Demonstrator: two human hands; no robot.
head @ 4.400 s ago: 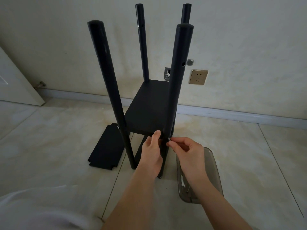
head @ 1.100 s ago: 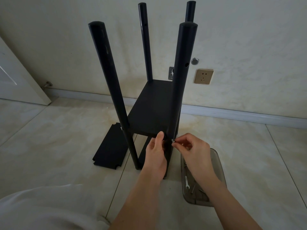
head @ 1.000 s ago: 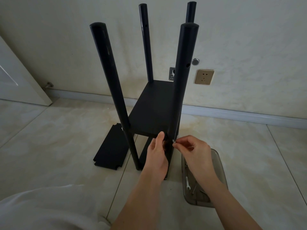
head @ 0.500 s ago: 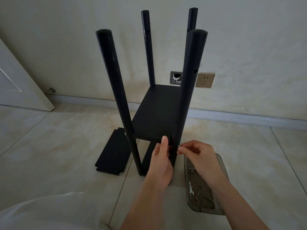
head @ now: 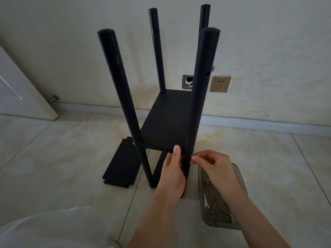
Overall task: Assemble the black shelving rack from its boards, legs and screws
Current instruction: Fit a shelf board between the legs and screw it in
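Observation:
The black rack stands on the floor with several upright legs and a mounted board (head: 168,122) partway up. My left hand (head: 174,169) grips the near right leg (head: 198,104) just below that board, thumb pointing up along the board's front edge. My right hand (head: 211,163) pinches a small silver screw (head: 191,155) against the right side of the same leg at board height. A loose black board (head: 121,163) with notched corners lies flat on the floor to the left of the rack.
A clear plastic tray (head: 238,178) on the floor at the right holds a small wrench (head: 205,201) and loose screws. A wall with a socket (head: 220,84) stands behind the rack, a white door (head: 19,86) at far left, and my pale-clothed knee (head: 53,228) at bottom left.
My view has tilted and shifted a little, so the rack sits lower and further right in the frame. Both hands stay at the near right leg, the right still pinching the screw there.

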